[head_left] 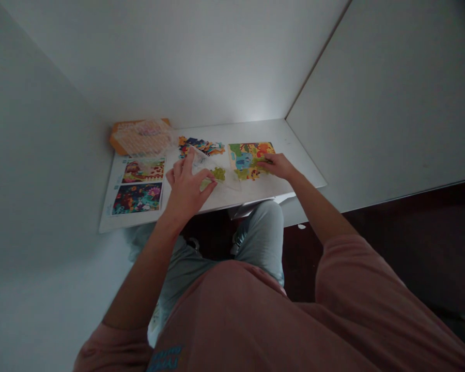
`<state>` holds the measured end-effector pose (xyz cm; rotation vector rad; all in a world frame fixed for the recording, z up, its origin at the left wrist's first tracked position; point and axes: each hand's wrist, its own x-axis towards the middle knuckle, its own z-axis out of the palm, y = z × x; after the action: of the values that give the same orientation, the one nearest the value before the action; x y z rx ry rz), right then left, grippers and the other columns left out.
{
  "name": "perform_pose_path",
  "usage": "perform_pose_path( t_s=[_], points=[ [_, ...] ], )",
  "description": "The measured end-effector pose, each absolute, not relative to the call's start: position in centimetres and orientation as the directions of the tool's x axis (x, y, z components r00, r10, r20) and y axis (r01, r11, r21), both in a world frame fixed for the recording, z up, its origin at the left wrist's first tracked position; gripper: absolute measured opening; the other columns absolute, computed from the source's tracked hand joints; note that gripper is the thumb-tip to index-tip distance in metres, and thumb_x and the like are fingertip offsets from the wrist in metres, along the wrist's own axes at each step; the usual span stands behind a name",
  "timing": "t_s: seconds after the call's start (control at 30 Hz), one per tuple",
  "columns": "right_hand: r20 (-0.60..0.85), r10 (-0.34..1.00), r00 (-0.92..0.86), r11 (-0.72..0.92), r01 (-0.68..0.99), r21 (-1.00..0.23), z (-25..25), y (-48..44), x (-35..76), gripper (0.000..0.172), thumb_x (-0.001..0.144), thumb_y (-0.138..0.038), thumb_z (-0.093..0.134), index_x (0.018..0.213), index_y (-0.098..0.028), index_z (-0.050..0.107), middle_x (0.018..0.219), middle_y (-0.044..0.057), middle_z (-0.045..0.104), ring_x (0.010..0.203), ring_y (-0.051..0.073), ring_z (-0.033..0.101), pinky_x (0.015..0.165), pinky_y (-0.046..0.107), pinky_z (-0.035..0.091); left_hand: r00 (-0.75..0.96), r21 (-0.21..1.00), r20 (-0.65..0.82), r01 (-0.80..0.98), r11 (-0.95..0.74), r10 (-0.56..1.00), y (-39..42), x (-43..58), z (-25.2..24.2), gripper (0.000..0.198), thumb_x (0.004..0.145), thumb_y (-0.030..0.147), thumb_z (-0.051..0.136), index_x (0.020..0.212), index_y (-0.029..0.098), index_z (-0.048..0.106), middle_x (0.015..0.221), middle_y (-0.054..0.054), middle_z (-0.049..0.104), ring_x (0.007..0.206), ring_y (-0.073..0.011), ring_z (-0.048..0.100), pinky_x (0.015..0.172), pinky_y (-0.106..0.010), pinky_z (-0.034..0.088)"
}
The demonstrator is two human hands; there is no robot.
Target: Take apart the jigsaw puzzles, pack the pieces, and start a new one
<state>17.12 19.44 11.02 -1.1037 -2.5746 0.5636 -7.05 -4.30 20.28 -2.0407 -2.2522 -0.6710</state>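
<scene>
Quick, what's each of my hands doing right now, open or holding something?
Left hand: open, fingers touching a clear plastic bag.
Right hand: fingers down on the jigsaw puzzle; cannot tell if it holds a piece.

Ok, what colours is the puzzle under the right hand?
The puzzle shows green, orange and yellow with a blue patch, clearest in the head view.

A jigsaw puzzle (245, 161) patched in green, orange, yellow and blue
</scene>
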Motion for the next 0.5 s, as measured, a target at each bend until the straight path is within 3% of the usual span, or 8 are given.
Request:
perform_pose_path(
  t_s=[0.13,0.3,0.5],
  points=[
    [0.210,0.780,-0.589,0.605,0.627,-0.490,11.6,20.8,16.7,0.031,0.083,-0.048,0.051,0.066,-0.022,0.049,0.060,-0.002,0.048,0.055,0.013,0.040,0.052,0.026,0.032,-0.126,0.278,0.305,0.960,0.039,0.944,-4.4,-7.0,20.3,0.020,0.086,0.041,0.046,0.092,0.031,0.063,0.147,0.006,0.025,0.128,-0.0302,0.028,0.102,-0.054,0.029],
    [0.299,0.806,-0.511,0.589,0.641,-0.492,12.7,21.8,15.9,0.032,0.082,-0.044,0.055,0.063,-0.021,0.045,0.056,-0.003,0.043,0.053,0.012,0.038,0.051,0.026,0.029,-0.108,0.282,0.293,0.959,0.022,0.950,-4.3,-6.9,20.3,0.021,0.084,0.041,0.048,0.096,0.031,0.063,0.144,0.002,0.033,0.130,-0.0325,0.025,0.103,-0.055,0.027],
    [0.380,0.831,-0.406,0.555,0.647,-0.523,14.6,22.6,14.6,0.039,0.081,-0.050,0.056,0.060,-0.021,0.042,0.056,-0.001,0.043,0.054,0.012,0.038,0.050,0.026,0.030,-0.119,0.264,0.304,0.964,0.037,0.945,-4.1,-6.7,20.2,0.020,0.085,0.039,0.048,0.095,0.031,0.063,0.138,0.001,0.041,0.130,-0.0291,0.026,0.103,-0.053,0.028]
  ],
)
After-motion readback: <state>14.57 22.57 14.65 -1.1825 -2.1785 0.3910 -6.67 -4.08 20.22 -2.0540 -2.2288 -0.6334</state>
